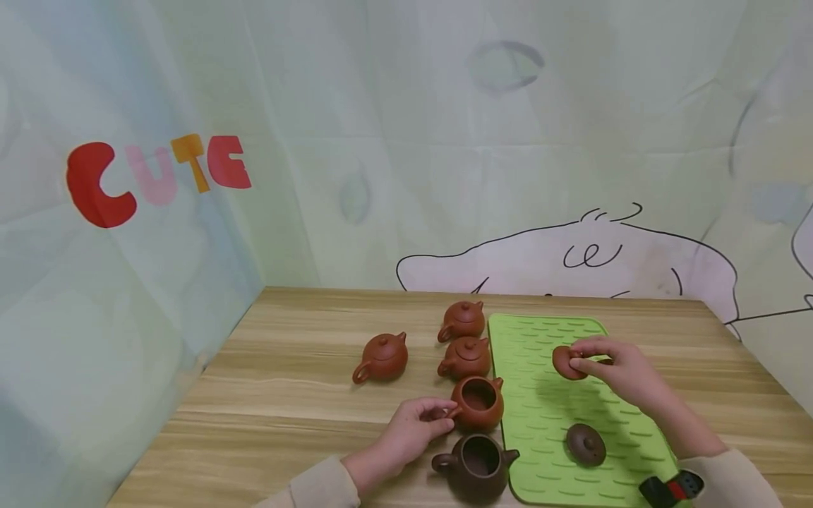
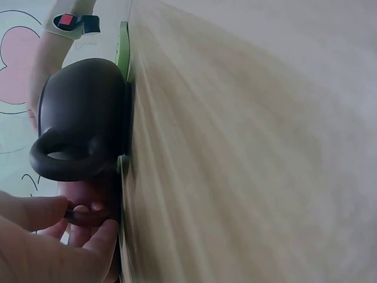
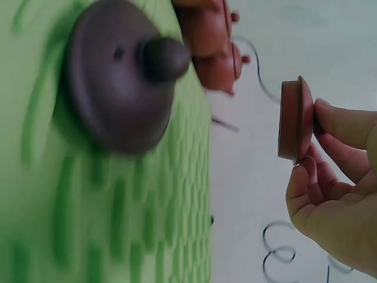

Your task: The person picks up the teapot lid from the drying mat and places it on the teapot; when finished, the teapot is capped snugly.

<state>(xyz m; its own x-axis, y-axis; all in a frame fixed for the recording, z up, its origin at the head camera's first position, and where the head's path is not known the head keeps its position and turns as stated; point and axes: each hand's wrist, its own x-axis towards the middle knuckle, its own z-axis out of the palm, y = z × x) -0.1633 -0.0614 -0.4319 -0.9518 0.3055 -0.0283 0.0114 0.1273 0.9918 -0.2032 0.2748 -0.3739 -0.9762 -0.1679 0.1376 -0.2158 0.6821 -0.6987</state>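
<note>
My left hand [image 1: 409,432] pinches the handle of a lidless reddish-brown teapot [image 1: 488,418], which stands on the table at the left edge of the green mat. In the left wrist view, thumb and fingers close on that handle [image 2: 88,218]. Above the mat, my right hand [image 1: 625,370] pinches a reddish-brown teapot lid [image 1: 564,363] by its knob. The right wrist view shows this lid [image 3: 294,121] held on edge, its flange facing left. A dark brown lid [image 1: 586,444] lies knob up on the mat. Beside the left hand stands a dark brown teapot [image 1: 476,476], also lidless.
Two lidded reddish teapots [image 1: 464,321] stand in line behind the lidless ones. Another lidded teapot [image 1: 384,358] sits apart to the left. The green textured mat [image 1: 527,395] covers the table's right part. A printed cloth backdrop [image 1: 381,141] hangs behind the wooden table [image 1: 286,367].
</note>
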